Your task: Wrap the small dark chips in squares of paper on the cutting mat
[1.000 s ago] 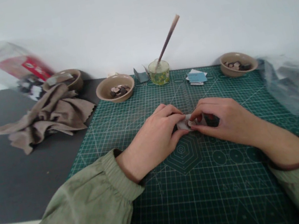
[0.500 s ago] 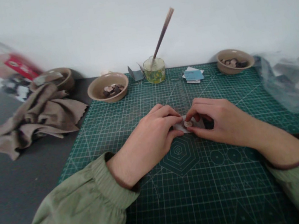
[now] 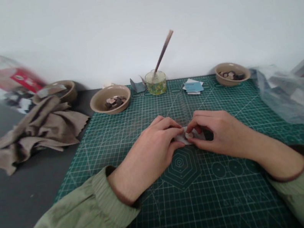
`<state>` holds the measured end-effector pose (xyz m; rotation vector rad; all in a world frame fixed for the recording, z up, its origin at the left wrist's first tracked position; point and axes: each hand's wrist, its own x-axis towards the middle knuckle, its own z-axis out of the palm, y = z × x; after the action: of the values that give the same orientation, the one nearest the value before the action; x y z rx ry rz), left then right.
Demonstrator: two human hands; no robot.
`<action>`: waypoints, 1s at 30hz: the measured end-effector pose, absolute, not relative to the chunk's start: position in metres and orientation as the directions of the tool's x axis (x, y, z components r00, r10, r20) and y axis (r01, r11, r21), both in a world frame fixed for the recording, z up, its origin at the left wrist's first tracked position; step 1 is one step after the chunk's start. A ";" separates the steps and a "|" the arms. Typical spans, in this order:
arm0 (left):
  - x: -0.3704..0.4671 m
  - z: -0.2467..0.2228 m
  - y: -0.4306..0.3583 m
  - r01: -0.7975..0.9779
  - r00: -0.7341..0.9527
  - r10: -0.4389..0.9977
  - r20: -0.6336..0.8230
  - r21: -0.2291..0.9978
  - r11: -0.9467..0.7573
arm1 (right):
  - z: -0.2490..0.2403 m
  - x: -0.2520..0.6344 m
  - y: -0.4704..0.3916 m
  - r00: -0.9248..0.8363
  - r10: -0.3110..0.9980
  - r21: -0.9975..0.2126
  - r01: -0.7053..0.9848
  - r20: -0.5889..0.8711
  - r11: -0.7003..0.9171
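On the green cutting mat (image 3: 182, 210) lies a small grey sheet (image 3: 201, 136), partly covered by my fingers. My right hand (image 3: 219, 130) pinches a small pale piece (image 3: 189, 135) between thumb and index finger over that sheet. From the left, my left hand (image 3: 157, 144) grips the sheet's left end between thumb and fingers. The fingertips of both hands are close together, with the pale piece between them.
Behind stand a bowl of dark and pale pieces (image 3: 98, 99), a glass with a stick (image 3: 156, 84), blue and white cards (image 3: 193, 86) and another bowl (image 3: 232, 80). A brown cloth (image 3: 40, 128) lies left, a plastic bag (image 3: 288, 95) right.
The whole view has shifted, so things appear lower and slightly further left. Both hands keep nearly the same pose around the sheet and the pale piece.
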<state>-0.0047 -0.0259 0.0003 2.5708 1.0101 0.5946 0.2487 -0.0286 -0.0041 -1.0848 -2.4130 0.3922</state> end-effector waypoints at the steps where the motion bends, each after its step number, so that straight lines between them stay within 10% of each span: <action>1: -0.005 0.000 -0.026 0.567 0.664 0.699 0.265 0.430 -0.702 | -0.004 0.249 -0.029 -0.582 0.758 -0.434 0.626 0.294 0.648; 30: -0.009 -0.015 -0.015 0.537 0.662 0.670 0.336 0.410 -0.737 | -0.004 0.246 -0.030 -0.530 0.796 -0.457 0.655 0.291 0.602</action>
<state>-0.0089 -0.0148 -0.0149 2.6046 0.9680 0.6881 0.2461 -0.0296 -0.0043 -1.1513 -2.3592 0.4034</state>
